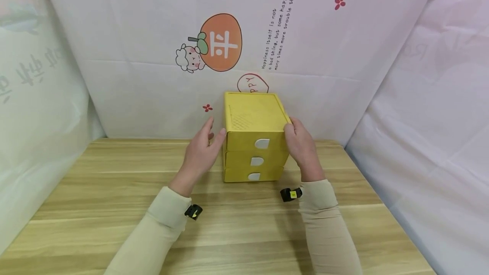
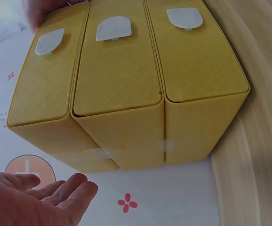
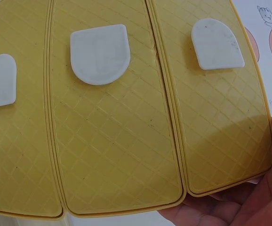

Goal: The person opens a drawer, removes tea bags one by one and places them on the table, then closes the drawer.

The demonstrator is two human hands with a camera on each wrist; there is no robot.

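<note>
The drawer box (image 1: 259, 113) stands on the tabletop (image 1: 114, 207) near the far edge, with a sheet (image 1: 133, 33) behind it. The left hand (image 1: 202, 147) is just beside its left side, the right hand (image 1: 303, 145) is on its right side. On its front, three handles (image 1: 257, 161) sit one above another.

Yellow three-drawer box (image 1: 242, 142), white tabs (image 1: 262, 143), closed, upright on table (image 1: 95, 198).

The left hand (image 1: 201, 150) extends loosely; the right hand (image 1: 302, 144), partly hidden, seems curled.

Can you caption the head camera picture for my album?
Right hand holds a yellow three-drawer box; left hand reaches open beside it.
</note>
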